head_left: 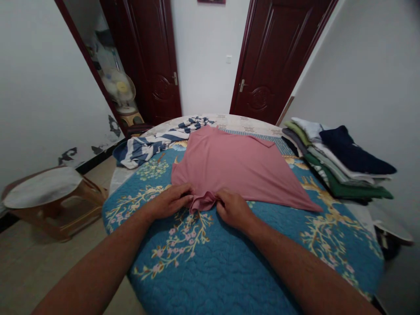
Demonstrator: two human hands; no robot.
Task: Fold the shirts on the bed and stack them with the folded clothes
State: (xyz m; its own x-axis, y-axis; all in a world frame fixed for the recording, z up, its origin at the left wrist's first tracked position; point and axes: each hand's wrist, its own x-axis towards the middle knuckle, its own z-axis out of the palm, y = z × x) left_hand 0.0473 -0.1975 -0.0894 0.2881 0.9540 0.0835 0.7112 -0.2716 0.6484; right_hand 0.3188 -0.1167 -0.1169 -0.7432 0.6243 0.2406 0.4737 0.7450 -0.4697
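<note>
A pink shirt [236, 166] lies spread out on a blue floral quilted cover [210, 258], its near sleeve edge bunched into small folds. At the left of those folds, my left hand [172, 201] has thumb and fingers closed on the fabric. My right hand [234, 210] pinches the same bunched part from the other side, its fingers curled. The fingertips of both hands are partly hidden by the cloth. The rest of the shirt lies mostly flat, stretching away to the right.
A blue-and-white striped garment [160, 142] lies crumpled at the back left. A stack of folded clothes [341, 162] stands at the right of the table. On the floor to the left is a stool [49, 197]; behind it are a fan [118, 85] and dark red doors [154, 57].
</note>
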